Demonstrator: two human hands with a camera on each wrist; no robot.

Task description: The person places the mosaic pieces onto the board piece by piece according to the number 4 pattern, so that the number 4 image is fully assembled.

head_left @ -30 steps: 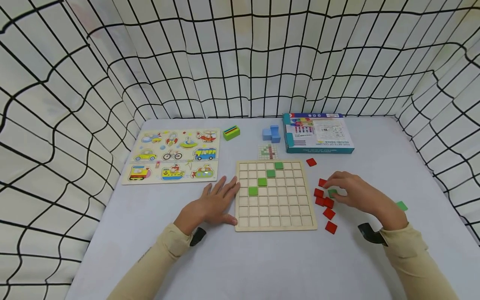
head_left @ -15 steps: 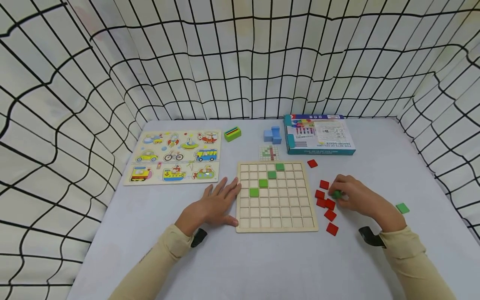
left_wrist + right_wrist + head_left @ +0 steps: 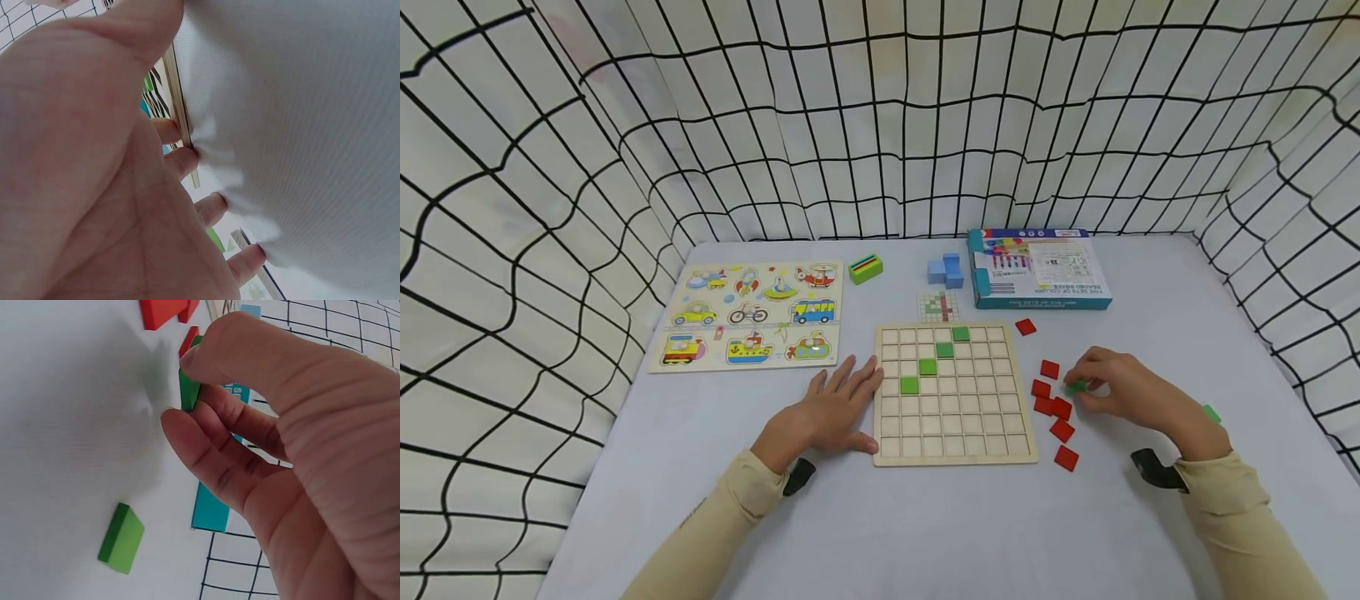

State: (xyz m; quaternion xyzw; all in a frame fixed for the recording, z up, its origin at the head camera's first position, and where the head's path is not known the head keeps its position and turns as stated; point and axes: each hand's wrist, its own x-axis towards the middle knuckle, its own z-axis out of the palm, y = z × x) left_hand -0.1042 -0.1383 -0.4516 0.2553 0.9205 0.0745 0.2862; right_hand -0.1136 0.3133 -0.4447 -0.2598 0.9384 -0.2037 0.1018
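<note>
In the head view, the right hand (image 3: pixel 1123 387) pinches a green tile (image 3: pixel 1077 387) between thumb and fingers, to the right of the grid board (image 3: pixel 958 448) and just beside the scattered red tiles (image 3: pixel 1062 430). Another green tile, the loose one (image 3: pixel 1212 413), lies farther right, partly hidden by the wrist. The left hand (image 3: pixel 827 417) has its fingers spread apart, with fingertips and thumb at the board's left edge. Four placed green tiles (image 3: pixel 927 367) sit in a diagonal of squares, rising from left to far right. The board looks stiff and light enough to slide if nudged, so its edge seems a sensible place to steady it.

In the left wrist view, the fingers are separated and their tips meet the table along the board's edge; they curl round nothing.

In the right wrist view, the thumb lies on one face of the pinched tile and fingers back the other, the tile tilted steeply. Whether its lower edge touches the table cannot be told. It is probably light, rigid and hard to break, and its smooth painted faces may be slightly slippery. Opposite edges would likely give the surest hold, leaving the underside free.
</note>
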